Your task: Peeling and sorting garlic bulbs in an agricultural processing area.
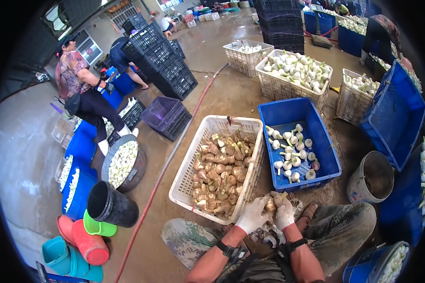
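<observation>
Both my hands wear whitish gloves with soiled fingertips and meet low in front of me. My left hand (255, 214) and my right hand (285, 213) grip a brownish, unpeeled garlic bulb (270, 205) between them. A short stem piece (284, 195) sticks up by the right fingers; part of the bulb is hidden by them. Loose garlic skins (267, 235) lie below the hands. Left of them stands a white plastic crate (184, 173) of dirty, unpeeled bulbs. Beyond my hands a blue plastic tub (297, 106) holds several cleaned white garlic bulbs (295, 161) with short stems.
A grey bucket (356, 184) stands right. Crates of white garlic (297, 72) are ahead. A red hose (156, 187) crosses the wet floor. Left are a black bucket (122, 207) and a basin of garlic (124, 162). A person (79, 74) stands near stacked black crates (163, 58).
</observation>
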Demonstrator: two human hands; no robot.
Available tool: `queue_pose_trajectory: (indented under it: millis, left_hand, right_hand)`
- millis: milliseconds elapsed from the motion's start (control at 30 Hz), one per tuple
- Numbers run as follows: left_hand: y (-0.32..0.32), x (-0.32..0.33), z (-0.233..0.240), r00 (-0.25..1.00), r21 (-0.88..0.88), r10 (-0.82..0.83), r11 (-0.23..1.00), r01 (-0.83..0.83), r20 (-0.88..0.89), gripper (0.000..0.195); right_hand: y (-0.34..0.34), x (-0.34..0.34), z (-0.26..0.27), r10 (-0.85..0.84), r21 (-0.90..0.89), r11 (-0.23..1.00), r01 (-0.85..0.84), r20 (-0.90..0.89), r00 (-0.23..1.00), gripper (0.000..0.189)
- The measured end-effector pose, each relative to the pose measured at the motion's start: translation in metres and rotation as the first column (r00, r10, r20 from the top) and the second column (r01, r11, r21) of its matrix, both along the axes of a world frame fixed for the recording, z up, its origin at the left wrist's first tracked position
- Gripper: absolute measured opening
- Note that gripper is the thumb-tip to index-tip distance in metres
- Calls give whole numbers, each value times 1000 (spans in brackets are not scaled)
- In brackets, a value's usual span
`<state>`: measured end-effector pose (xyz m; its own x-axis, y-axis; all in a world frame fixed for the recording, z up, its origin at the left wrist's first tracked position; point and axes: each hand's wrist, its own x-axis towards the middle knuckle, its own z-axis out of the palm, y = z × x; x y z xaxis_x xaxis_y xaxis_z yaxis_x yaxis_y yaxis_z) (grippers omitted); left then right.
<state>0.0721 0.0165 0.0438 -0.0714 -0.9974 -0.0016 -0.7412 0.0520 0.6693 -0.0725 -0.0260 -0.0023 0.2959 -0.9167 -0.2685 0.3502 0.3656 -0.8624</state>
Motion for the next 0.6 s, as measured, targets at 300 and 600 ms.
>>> queue_pose_trajectory:
  millis: [300,600]
  left_hand:
    - [-6,-8,-2,985,-82,107,992,-97,134,52]
    - [-5,-11,-8,983,1,125,992,-127,133,52]
  right_hand:
    - [-9,-1,-9,-4,-110,993,-45,-412,911,31]
    - [-6,-7,-12,151,11,988,-151,-165,975,30]
